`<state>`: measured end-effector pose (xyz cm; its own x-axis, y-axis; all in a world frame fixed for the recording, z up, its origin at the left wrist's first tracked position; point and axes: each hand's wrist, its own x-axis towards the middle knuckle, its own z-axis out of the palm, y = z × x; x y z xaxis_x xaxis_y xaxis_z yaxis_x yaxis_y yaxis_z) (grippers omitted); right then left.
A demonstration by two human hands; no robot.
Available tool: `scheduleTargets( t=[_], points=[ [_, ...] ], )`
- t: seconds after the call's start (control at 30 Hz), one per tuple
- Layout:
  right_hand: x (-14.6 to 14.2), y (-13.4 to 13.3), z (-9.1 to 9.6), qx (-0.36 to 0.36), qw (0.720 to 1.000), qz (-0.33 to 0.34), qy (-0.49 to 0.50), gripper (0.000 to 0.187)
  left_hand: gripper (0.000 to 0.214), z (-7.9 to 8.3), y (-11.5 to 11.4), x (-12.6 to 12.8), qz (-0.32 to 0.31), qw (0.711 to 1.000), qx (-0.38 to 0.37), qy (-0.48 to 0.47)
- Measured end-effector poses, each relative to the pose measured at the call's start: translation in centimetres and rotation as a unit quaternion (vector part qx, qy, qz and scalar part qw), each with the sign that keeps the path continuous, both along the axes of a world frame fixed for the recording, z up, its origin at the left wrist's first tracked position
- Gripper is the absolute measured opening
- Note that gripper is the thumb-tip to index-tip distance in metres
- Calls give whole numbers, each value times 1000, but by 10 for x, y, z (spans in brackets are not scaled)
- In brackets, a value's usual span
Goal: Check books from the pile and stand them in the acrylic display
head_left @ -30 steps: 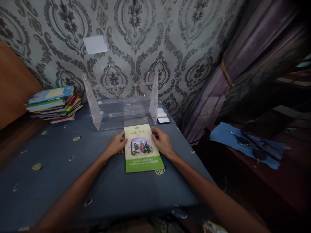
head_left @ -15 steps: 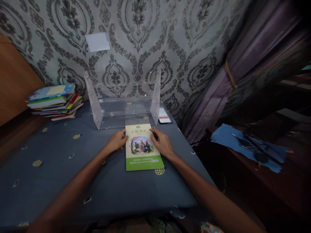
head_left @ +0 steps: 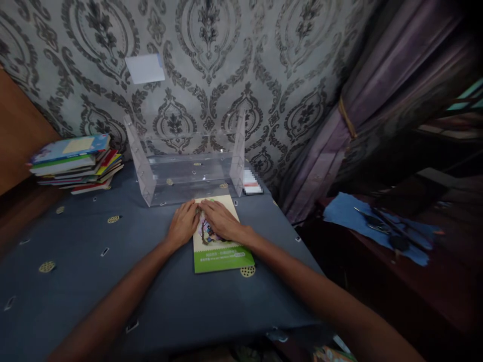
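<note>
Two hands of mine lie palm down with the fingers nearly straight, laid flat rather than curled around anything. The right hand (head_left: pixel 219 221) spreads over the upper part of the book (head_left: pixel 224 260), covering much of its cover picture, while the left hand (head_left: pixel 183 222) rests along the upper left edge, its fingertips close beside the right's; I cannot see whether its thumb tucks under.

The book lies flat on the tabletop (head_left: pixel 83 296), just in front of a clear rack (head_left: pixel 145 168), green band toward me. I judge it light and fairly thin, with a smooth paper cover that bends easily and may slide on the cloth. Both long sides seem the best place to take hold, with the pages pinched together; lifting by one cover corner could crease it or let it fan open.

Dark blue patterned fabric covers the tabletop. A stack of books (head_left: pixel 75 163) sits well to the left, and a blurred white item (head_left: pixel 252 182) lies just beyond the rack's right side. Behind rises a damask-patterned wall (head_left: pixel 209 35) bearing a pale card (head_left: pixel 145 69). Over to the right hang a tied purple curtain (head_left: pixel 320 151) and, in dimmer light, a blue cloth (head_left: pixel 339 207) with dark objects on it.
</note>
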<state>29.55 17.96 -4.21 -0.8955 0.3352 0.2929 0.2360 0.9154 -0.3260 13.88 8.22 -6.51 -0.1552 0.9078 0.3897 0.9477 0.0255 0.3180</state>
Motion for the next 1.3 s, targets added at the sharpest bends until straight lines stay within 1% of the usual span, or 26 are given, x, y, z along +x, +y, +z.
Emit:
scheduleTargets(
  t=[0.07, 0.13, 0.27, 0.43, 0.63, 0.87, 1.13, 1.3],
  points=[
    [-8, 1, -3, 3, 1000, 7, -16, 52, 33, -2, 0, -2, -4, 1000, 2, 0],
    [-10, 3, -6, 8, 1000, 6, -19, 52, 34, -3, 0, -2, -6, 1000, 0, 1],
    [-4, 9, -10, 11, 1000, -22, 6, 45, 35, -3, 0, -2, -7, 1000, 3, -5],
    [7, 16, -7, 7, 999, -49, 8, 40, 34, -1, -1, 0, 1, 1000, -2, 0],
    [23, 27, -8, -21, 997, -75, 26, 38, 33, 1, -2, 1, 7, 1000, -7, -5],
    [42, 44, -23, -56, 989, -108, 85, 38, 34, -2, -2, -1, 2, 1000, 0, -1],
    [42, 56, -36, -128, 974, -118, 144, 40, 37, -7, -1, -7, -12, 1000, 10, -1],
    [42, 58, -37, -138, 971, -123, 154, 39, 35, -9, 0, -10, -39, 999, 26, 1]
  ],
)
